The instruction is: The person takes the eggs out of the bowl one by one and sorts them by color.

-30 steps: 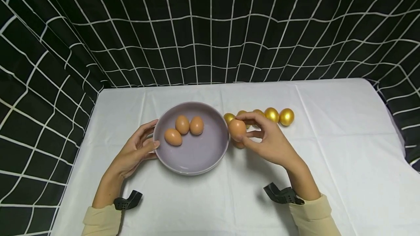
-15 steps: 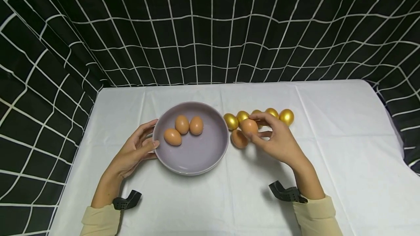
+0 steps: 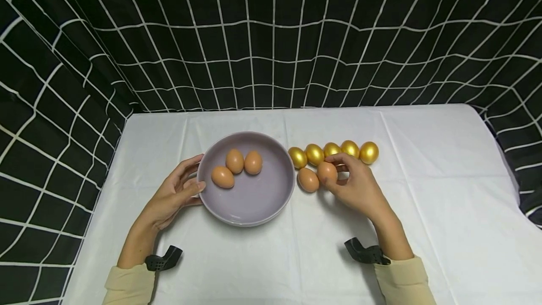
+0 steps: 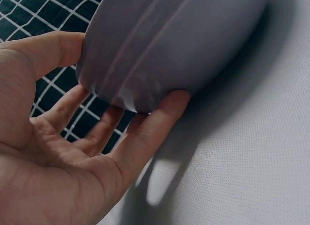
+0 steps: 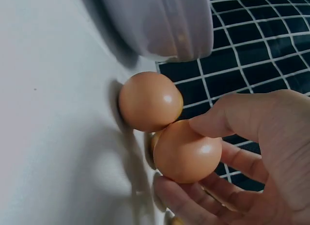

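Just right of the mauve bowl [image 3: 262, 204], our right hand [image 3: 354, 183] pinches a brown egg [image 3: 327, 172], smooth, plump and warm-toned, with a small bright glint on its shell. Another brown egg [image 3: 308, 180] sits just beside it, near five shiny gold eggs [image 3: 332, 148]. Our left hand [image 3: 174, 194] holds the bowl's side, thumb at the rim; three brown eggs inside [image 3: 235, 161] lie clustered.

Left hand [image 3: 174, 197] grips — right hand [image 3: 354, 183] pinches.
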Demonstrator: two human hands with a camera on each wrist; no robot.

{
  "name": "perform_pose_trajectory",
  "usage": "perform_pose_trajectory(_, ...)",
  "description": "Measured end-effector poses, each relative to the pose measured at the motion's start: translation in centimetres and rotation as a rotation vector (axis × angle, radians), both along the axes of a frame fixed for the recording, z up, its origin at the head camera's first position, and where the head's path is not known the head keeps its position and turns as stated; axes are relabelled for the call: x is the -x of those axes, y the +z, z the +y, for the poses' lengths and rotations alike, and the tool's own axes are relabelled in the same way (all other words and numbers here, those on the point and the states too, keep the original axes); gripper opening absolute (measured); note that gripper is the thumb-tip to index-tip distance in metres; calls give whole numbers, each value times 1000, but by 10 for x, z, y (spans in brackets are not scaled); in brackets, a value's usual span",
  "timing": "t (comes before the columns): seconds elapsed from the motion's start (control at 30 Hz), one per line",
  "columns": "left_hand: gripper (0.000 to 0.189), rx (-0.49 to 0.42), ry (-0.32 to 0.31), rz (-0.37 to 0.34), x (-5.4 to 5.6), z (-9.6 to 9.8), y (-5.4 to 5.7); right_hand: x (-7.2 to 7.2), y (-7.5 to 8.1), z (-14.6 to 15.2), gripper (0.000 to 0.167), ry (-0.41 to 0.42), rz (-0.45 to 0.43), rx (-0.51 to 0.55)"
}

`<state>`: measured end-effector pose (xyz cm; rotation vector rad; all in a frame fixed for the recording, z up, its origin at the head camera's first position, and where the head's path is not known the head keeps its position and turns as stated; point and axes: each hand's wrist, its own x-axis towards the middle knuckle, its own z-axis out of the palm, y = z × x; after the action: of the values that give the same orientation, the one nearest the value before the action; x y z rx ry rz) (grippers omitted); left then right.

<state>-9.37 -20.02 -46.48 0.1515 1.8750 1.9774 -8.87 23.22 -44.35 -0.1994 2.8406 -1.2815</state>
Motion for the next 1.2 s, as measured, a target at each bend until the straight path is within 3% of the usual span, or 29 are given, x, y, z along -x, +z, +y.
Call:
perform_pose_trajectory(0.5, 75, 3, -3, 0, 0, 0, 1, -6, -4, 0, 42, -31, -72, -31)
perform_pose_trajectory(1.2, 74, 3, -6, -5, 1, 0, -1, -7, -3, -1, 40, -12, -42, -69)
